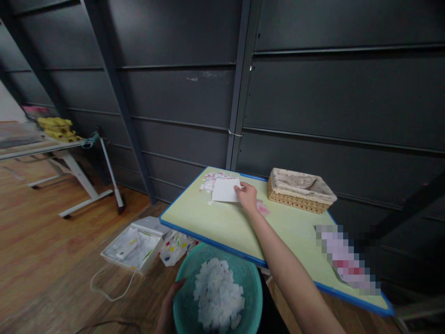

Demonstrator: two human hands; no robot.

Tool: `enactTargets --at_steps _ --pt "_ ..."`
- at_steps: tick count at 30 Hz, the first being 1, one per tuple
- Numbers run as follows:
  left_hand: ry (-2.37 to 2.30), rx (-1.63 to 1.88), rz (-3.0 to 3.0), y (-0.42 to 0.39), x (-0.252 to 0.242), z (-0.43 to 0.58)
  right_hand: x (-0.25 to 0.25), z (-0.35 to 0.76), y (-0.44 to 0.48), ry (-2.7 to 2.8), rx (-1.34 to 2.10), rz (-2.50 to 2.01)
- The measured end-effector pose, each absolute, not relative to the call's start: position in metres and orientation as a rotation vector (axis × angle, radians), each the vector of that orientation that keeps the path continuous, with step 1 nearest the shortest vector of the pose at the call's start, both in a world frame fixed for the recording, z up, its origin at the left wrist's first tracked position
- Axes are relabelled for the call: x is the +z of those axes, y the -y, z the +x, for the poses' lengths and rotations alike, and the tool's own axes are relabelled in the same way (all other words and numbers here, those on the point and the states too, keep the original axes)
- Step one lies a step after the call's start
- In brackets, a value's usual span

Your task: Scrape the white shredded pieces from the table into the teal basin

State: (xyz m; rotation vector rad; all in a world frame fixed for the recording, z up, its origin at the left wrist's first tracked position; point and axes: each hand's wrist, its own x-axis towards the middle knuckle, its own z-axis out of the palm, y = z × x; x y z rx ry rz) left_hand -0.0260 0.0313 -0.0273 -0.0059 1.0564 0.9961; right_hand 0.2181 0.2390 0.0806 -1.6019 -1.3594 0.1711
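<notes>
Right hand (246, 192) pinches white rectangular paper sheet (225, 190) over pale-green, blue-edged surface (208, 221); left hand (171, 296) holds round teal plastic basket (254, 297) (white paper scraps (218, 296) inside, I note).

Our right hand (247, 195) pinches a rectangular white card (224, 190); our left hand (170, 299) seemingly steadies a round green plastic basket (253, 287).

Plain white sheet (225, 190), green basket (183, 297)
</notes>
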Motion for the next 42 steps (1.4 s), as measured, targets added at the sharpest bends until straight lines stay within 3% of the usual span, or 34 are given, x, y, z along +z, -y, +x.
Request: enactTargets --at_steps 28,42 --pt "-1.125 1.167 0.127 -0.039 0.025 -0.045 0.077 0.209 -0.240 1.359 0.369 -1.440" --pt "-1.131 1.149 0.122 -0.043 0.018 -0.049 0.074 0.205 -0.241 1.392 0.525 -1.413"
